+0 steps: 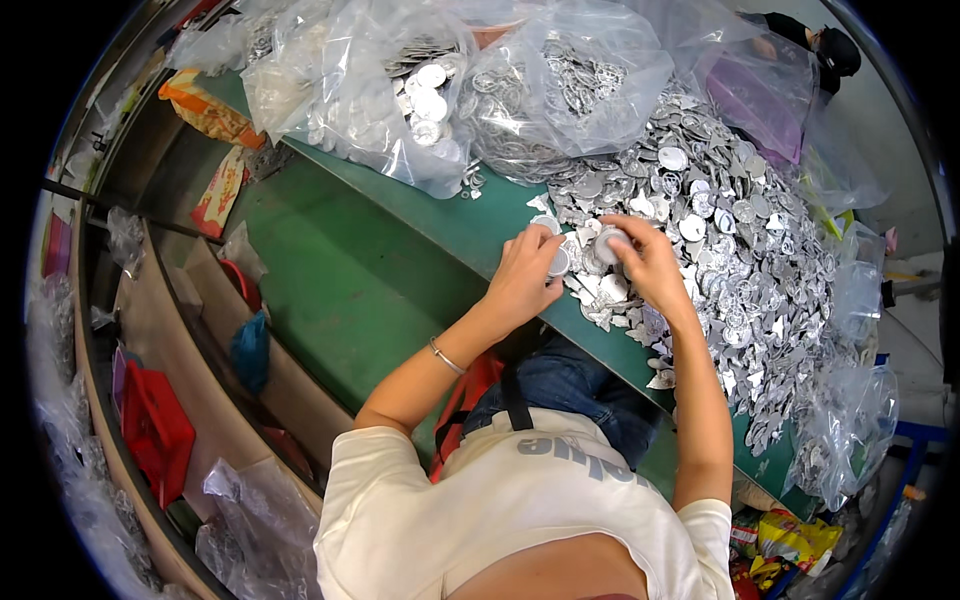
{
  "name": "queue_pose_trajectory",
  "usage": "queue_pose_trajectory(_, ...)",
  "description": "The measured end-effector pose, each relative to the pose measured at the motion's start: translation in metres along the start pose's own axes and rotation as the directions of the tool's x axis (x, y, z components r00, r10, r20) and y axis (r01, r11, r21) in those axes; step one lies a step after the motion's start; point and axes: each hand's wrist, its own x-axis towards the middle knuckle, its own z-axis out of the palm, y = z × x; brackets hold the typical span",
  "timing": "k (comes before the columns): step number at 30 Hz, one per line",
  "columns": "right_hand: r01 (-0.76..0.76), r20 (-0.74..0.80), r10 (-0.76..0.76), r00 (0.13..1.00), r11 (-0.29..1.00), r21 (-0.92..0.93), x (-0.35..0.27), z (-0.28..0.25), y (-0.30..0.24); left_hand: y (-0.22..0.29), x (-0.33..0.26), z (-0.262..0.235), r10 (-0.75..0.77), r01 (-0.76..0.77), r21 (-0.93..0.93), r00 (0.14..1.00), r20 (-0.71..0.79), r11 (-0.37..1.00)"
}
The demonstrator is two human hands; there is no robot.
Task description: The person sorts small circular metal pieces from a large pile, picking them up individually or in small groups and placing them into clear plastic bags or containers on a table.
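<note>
My right hand point(650, 265) pinches a round silver metal disc point(606, 246) between thumb and fingers, just above the near edge of a big heap of flat metal pieces point(740, 250). Beside it, my left hand point(522, 275) is closed around another round metal disc point(559, 262), whose edge shows past the fingers. A further pale disc point(546, 223) lies by its fingertips; how many pieces the left hand holds is hidden. Small loose pieces lie on the green table point(480, 235) in front of both hands. A bracelet circles my left wrist.
Clear plastic bags point(560, 75) full of metal pieces stand along the far side. More crumpled bags lie at the right edge. On the left are wooden shelves point(180, 350) with a red bin point(158, 430) and a blue cloth-like item point(250, 352). Another person point(830, 50) is at the far right.
</note>
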Motion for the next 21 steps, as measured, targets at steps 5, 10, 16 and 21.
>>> queue_pose_trajectory(5, -0.075, 0.030, 0.078, 0.997, 0.993, -0.094, 0.003, -0.004, 0.000, -0.006, 0.009, -0.008, -0.127, 0.092, -0.195, 0.976, -0.175, 0.977)
queue_pose_trajectory(10, -0.460, 0.288, 0.394, 0.873, 0.470, 0.753, -0.016, -0.030, -0.002, -0.031, 0.016, -0.006, -0.020, 0.020, -0.014, 0.999, -0.027, 1.000)
queue_pose_trajectory(16, -0.031, 0.002, 0.034, 0.999, 0.932, -0.362, -0.043, -0.012, -0.013, -0.027, 0.026, -0.010, -0.016, 0.015, 0.004, 0.997, 0.071, 1.000)
queue_pose_trajectory(21, -0.063, 0.034, 0.099, 0.995, 0.826, -0.561, -0.049, -0.002, -0.016, -0.035, 0.028, -0.006, -0.107, 0.103, -0.136, 0.994, -0.020, 0.985)
